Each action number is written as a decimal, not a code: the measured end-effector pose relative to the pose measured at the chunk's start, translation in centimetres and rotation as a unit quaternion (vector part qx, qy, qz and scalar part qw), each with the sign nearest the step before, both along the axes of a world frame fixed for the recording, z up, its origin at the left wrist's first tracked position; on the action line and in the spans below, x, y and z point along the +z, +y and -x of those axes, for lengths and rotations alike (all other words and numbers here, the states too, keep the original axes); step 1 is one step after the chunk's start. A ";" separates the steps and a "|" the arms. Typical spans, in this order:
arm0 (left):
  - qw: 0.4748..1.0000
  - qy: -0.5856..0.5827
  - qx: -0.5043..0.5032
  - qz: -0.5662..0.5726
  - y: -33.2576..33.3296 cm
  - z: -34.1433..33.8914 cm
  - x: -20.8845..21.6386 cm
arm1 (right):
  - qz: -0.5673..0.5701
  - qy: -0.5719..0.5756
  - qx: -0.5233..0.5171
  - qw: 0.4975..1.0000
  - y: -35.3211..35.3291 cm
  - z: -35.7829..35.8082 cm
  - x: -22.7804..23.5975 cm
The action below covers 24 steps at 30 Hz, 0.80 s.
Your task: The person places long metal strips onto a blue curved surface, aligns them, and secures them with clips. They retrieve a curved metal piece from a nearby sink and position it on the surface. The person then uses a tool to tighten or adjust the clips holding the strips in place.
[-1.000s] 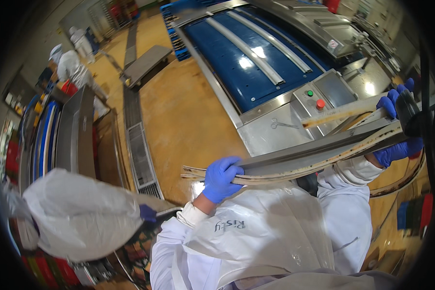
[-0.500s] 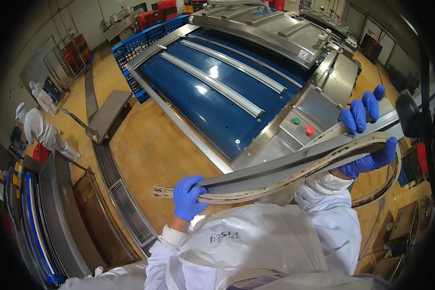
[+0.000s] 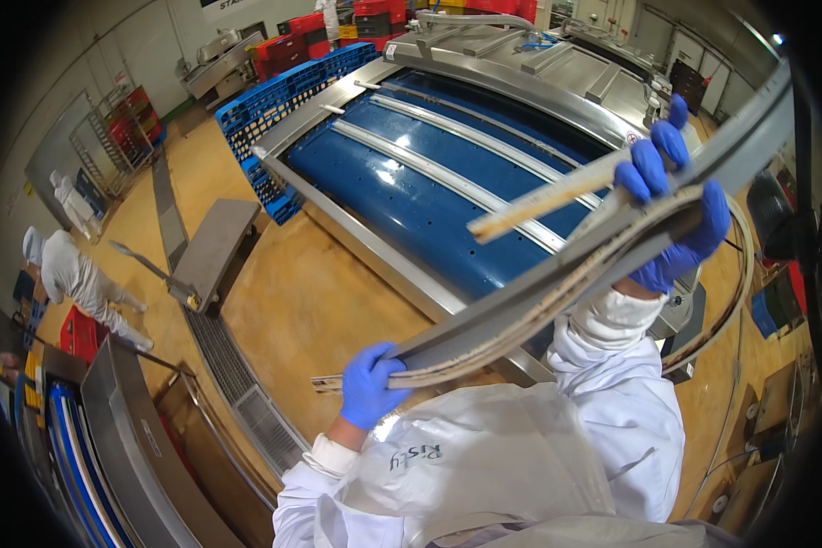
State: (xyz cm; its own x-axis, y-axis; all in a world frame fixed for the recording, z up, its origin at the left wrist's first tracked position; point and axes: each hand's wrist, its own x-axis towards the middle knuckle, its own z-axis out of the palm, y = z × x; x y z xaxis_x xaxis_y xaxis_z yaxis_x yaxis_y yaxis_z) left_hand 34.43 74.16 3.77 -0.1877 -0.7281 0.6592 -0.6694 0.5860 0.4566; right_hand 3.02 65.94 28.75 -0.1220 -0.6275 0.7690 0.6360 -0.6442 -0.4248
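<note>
A long grey channel-shaped bar (image 3: 502,315) slants across in front of me, rising to the right. Along it runs a bendy off-white strip (image 3: 484,358) with dark stains, looping back on itself at the far right. My left hand (image 3: 373,385), gloved in blue, is wrapped round the bar's lower end and the strip, whose ends poke out past it. Higher up, my right hand (image 3: 671,205) grips bar and strip between thumb and fingers. Under those fingers is also a stained whitish bar (image 3: 539,205), its free end over the machine's blue bed (image 3: 365,196).
Steel covers (image 3: 511,82) top the machine beyond. A blue pallet (image 3: 247,128) stands on edge at its left side. Left of it are a flat trolley (image 3: 212,247), a floor drain (image 3: 269,429) and a person in white (image 3: 78,274). Steel equipment (image 3: 128,411) stands near left.
My right hand has moved up and left, tilting the grey bar more steeply. The whitish bar now reaches over the blue bed. My view has shifted slightly.
</note>
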 end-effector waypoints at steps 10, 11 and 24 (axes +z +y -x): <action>0.994 -0.013 0.075 0.078 -17.1 -9.4 0.2 | -0.118 -0.091 0.033 0.988 -17.7 -6.9 -2.8; 0.993 -0.033 0.074 0.090 -18.9 -10.5 0.2 | -0.124 -0.125 0.029 0.984 -19.7 -7.7 -3.8; 0.989 -0.141 -0.030 -0.020 -41.1 -15.6 0.3 | -0.312 -0.186 -0.111 0.925 -35.8 -7.2 -10.8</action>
State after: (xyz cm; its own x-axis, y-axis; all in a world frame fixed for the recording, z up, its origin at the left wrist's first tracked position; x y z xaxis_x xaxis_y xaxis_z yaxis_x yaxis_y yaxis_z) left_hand 50.03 33.02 4.11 -0.4032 -0.7345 0.5458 -0.7380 0.6137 0.2806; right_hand 10.26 30.18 17.92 -0.4851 -0.8625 0.1440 0.6946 -0.4801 -0.5357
